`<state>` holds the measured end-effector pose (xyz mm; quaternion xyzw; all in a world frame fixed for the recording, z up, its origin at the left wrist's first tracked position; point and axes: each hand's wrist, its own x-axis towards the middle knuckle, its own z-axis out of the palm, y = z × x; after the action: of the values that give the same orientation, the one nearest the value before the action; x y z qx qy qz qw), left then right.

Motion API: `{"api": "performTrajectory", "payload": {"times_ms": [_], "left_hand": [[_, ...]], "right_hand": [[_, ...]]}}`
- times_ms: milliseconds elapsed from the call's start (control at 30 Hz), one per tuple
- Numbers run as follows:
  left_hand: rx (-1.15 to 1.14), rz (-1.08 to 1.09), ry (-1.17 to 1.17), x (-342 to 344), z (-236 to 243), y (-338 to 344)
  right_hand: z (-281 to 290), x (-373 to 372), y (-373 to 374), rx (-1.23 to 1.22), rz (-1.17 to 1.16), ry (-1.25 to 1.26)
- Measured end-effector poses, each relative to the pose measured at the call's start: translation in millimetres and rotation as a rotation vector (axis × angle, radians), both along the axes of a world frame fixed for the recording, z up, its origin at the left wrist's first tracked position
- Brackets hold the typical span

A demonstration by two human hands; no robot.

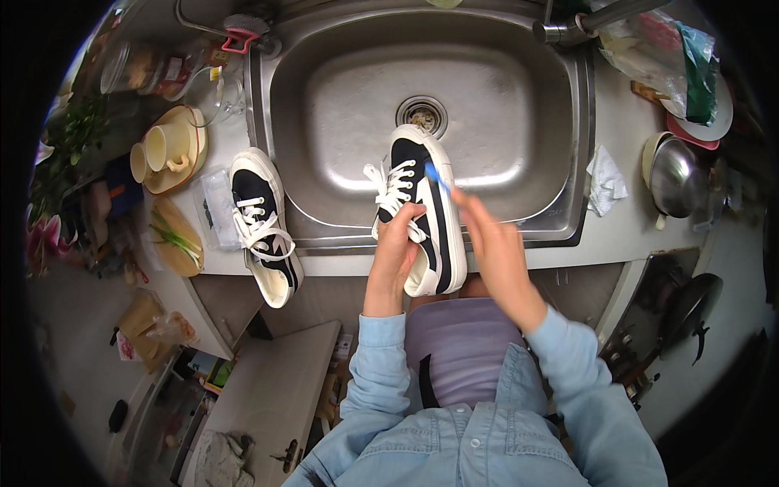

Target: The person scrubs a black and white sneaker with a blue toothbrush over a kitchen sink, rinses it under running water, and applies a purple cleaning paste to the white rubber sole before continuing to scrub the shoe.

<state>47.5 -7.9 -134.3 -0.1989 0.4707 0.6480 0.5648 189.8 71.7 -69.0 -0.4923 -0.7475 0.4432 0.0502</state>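
Note:
A black-and-white canvas sneaker is upright over the near part of the steel sink, gripped near its laces and heel by my left hand. My right hand is closed on a small blue brush, whose head is against the shoe's upper on the right of the laces; it is slightly blurred. A second matching sneaker rests on the counter edge left of the sink, toe pointing away from me.
Cups on a tray, green stalks on a board and a clear box line the left counter. A faucet overhangs the back right. A white cloth, steel bowl and plastic bags sit right.

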Motion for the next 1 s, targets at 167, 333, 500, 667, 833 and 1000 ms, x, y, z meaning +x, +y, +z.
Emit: {"api": "performTrajectory", "payload": {"times_ms": [167, 333, 500, 667, 833, 1000], "left_hand": [[-0.057, 0.094, -0.055, -6, -12, -8], [-0.058, 0.069, -0.252, -14, -19, -12], [-0.082, 0.115, -0.164, -8, -27, -14], [-0.100, 0.158, -0.188, -9, -27, -6], [-0.173, 0.185, -0.211, -11, -41, 0], [-0.162, 0.155, -0.182, -11, -34, 0]], "right_hand": [[-6, 0, -8, -0.099, 0.069, 0.040], [70, 52, -61, -0.208, 0.086, 0.084], [34, 22, -19, -0.085, 0.145, -0.011], [52, 30, -36, -0.145, 0.143, -0.016], [93, 67, -69, -0.259, 0.183, 0.052], [70, 39, -40, -0.103, 0.018, 0.144]]}}
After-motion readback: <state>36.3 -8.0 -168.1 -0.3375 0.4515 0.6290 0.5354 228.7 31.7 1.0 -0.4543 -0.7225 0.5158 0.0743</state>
